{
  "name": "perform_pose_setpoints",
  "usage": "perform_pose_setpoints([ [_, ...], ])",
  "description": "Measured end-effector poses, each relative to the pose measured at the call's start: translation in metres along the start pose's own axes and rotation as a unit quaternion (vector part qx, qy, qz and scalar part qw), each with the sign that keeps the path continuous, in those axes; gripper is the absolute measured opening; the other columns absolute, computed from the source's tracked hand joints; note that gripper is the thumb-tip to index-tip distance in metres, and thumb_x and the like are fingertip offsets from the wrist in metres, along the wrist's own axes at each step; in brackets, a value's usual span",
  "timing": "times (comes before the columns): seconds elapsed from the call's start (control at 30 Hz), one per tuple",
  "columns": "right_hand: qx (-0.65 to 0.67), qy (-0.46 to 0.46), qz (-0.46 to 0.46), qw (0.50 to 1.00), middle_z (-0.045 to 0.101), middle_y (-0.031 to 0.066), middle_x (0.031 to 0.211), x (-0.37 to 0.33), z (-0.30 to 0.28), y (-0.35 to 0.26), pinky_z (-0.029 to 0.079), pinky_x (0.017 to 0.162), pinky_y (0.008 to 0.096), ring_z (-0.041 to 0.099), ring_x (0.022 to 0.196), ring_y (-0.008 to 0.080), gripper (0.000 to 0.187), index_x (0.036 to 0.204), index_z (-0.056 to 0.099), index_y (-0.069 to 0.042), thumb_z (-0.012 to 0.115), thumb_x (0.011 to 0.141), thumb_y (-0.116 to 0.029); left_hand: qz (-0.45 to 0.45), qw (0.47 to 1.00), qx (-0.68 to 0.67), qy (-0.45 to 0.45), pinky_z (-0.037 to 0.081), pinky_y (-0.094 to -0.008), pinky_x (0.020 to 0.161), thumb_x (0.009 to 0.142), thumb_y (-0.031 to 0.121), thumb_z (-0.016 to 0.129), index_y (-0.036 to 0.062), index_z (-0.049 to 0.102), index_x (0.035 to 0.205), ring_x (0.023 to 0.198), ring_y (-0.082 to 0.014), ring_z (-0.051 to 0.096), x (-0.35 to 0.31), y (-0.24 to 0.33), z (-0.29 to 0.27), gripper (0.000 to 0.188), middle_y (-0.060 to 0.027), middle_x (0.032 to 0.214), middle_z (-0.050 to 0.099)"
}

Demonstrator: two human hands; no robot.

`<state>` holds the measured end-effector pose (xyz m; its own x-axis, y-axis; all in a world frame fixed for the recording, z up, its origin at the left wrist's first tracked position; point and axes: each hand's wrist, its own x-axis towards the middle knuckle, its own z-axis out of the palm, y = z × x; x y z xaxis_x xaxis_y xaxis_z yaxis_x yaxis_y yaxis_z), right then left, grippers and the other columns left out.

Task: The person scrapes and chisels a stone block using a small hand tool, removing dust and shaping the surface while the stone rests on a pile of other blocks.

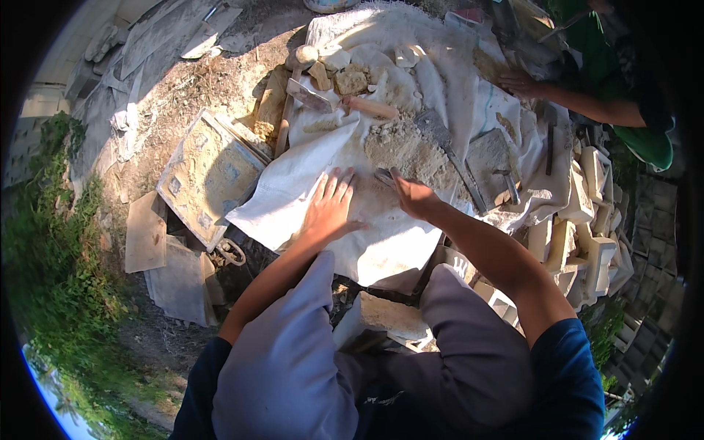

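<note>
My left hand (330, 205) lies flat with fingers spread on a white woven sheet (290, 192). My right hand (412, 196) is closed round a small flat dark piece (383, 177), held low over the sheet; its full shape is hidden by the fingers. Just beyond both hands is a heap of pale, crumbly powder (411, 152). A wooden tool handle (370, 108) lies behind the heap, with a flat metal blade (308, 95) to its left. To the right of the heap lie a long dark metal tool (466, 176) and a flat plate with a handle (493, 158).
At left rests a rectangular tray coated in yellowish material (209, 172), with loose flat slabs (147, 231) beside it. Pale moulded blocks (579, 242) are piled at right. Another person's hand (521, 84) touches the sheet at far right. Stones (352, 79) sit behind the heap.
</note>
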<state>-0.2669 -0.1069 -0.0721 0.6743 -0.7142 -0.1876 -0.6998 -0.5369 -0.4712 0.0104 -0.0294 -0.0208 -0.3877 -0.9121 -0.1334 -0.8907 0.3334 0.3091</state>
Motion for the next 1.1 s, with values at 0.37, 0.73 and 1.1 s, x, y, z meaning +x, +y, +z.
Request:
perform_pose_setpoints([
  [0.37,-0.054,0.171,-0.107,0.978,0.069,0.0231,0.085,-0.002,0.007,0.008,0.058,0.061,0.046,0.069,0.066,0.0361,0.068,0.156,0.034,0.006,0.062,0.095,-0.007,-0.009,0.999,0.035,-0.033,0.015,-0.0538,0.131,0.078,0.078,0.068,-0.0148,0.054,0.14,0.159,-0.0385,0.025,-0.005,0.0,-0.002,0.112,-0.0202,0.169,0.034],
  [0.73,-0.017,0.013,-0.014,1.0,0.069,0.0239,0.082,-0.009,-0.001,0.023,0.056,0.064,0.0539,0.069,0.07,0.0434,0.076,0.161,0.021,0.005,0.057,0.094,-0.004,-0.026,0.996,0.023,-0.078,0.017,-0.0527,0.131,0.076,0.077,0.07,-0.0104,0.042,0.153,0.158,-0.0383,0.025,0.0,0.004,-0.007,0.12,-0.0183,0.169,0.035],
  [1.1,-0.041,0.094,-0.035,0.994,0.071,0.0256,0.09,-0.003,0.008,0.026,0.056,0.066,0.0535,0.069,0.074,0.0454,0.068,0.159,0.025,0.004,0.056,0.101,-0.013,-0.023,0.999,0.027,-0.04,0.016,-0.0536,0.13,0.078,0.076,0.07,-0.0054,0.035,0.16,0.16,-0.0384,0.022,-0.003,0.002,-0.004,0.121,-0.0188,0.168,0.035],
])
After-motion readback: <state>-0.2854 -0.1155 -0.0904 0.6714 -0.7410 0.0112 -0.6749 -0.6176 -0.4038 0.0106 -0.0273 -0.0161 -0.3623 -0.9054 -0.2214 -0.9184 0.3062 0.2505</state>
